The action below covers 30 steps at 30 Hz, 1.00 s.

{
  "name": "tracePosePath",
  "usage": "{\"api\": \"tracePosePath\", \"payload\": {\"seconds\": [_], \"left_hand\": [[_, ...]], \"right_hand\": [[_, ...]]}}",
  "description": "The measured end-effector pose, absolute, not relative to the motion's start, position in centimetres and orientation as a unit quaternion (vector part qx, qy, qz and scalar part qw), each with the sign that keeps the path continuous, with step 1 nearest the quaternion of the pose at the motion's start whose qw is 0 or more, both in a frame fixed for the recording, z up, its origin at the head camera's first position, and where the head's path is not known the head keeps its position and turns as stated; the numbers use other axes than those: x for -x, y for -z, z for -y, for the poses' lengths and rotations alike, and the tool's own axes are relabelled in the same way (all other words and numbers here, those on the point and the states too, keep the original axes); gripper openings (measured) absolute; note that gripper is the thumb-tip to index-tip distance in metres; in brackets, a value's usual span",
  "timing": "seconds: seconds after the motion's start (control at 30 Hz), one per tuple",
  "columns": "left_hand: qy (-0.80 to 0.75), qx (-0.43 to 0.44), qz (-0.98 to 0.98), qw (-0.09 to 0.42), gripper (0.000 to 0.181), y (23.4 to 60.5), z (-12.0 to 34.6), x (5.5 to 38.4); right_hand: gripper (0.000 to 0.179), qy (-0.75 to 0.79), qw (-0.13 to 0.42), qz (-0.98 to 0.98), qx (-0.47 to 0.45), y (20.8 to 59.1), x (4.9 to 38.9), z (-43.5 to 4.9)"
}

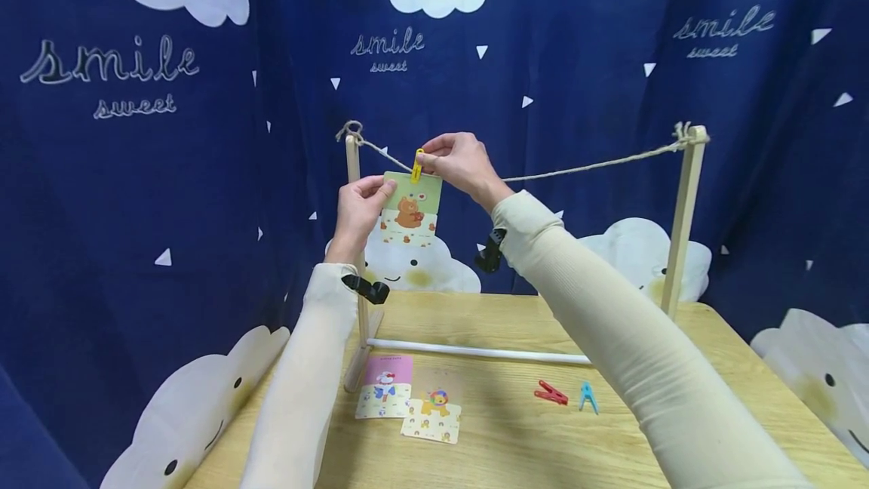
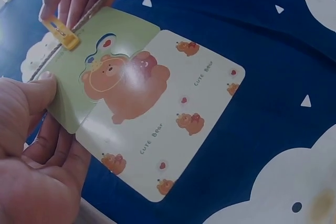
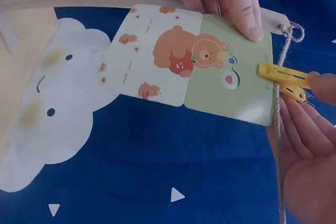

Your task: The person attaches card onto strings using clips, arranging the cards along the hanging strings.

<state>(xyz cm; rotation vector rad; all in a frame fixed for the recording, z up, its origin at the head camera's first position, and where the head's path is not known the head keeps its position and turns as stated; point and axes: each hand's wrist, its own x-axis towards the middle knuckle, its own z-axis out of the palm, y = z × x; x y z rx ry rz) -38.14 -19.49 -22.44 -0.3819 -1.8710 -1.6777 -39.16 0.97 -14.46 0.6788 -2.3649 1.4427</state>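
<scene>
A green and cream bear card [image 1: 426,226] hangs upright against a thin rope [image 1: 591,167], near its left end. My left hand [image 1: 355,211] pinches the card's upper left corner between thumb and fingers. At the middle of the card's top edge sits a yellow clothespin [image 1: 417,169], which my right hand [image 1: 463,163] pinches by its handle end. In the right wrist view the jaws of the clothespin [image 3: 281,75] lie over the card's edge and the rope. The left wrist view shows the card [image 2: 131,114] from the front, its green part uppermost.
Two wooden posts [image 1: 684,221] hold the rope's ends, with a white bar [image 1: 468,352] low between them. On the wooden table [image 1: 502,444] lie a pink card [image 1: 385,387], a lion card [image 1: 433,413], a red clothespin [image 1: 551,392] and a blue clothespin [image 1: 588,397]. A blue curtain [image 1: 557,36] surrounds the table.
</scene>
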Motion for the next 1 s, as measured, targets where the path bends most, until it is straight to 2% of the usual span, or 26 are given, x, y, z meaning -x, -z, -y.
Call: {"api": "tracePosePath", "payload": {"seconds": [0.27, 0.53, 0.83, 1.0], "left_hand": [[0.627, 0.148, 0.698, 0.314, 0.03, 22.3, 19.5, 38.1], [0.617, 0.173, 0.685, 0.347, 0.03, 22.0, 19.5, 38.2], [0.625, 0.176, 0.674, 0.353, 0.025, 22.3, 19.2, 37.5], [0.62, 0.187, 0.664, 0.373, 0.026, 21.7, 19.5, 36.5]], "right_hand": [[0.037, -0.513, 0.143, 0.814, -0.233, 14.4, 38.8, -1.7], [0.031, -0.481, 0.203, 0.817, -0.246, 14.8, 37.4, -3.9], [0.025, -0.458, 0.248, 0.799, -0.301, 16.5, 33.4, -7.7], [0.022, -0.455, 0.248, 0.796, -0.314, 18.1, 31.0, -10.5]]}}
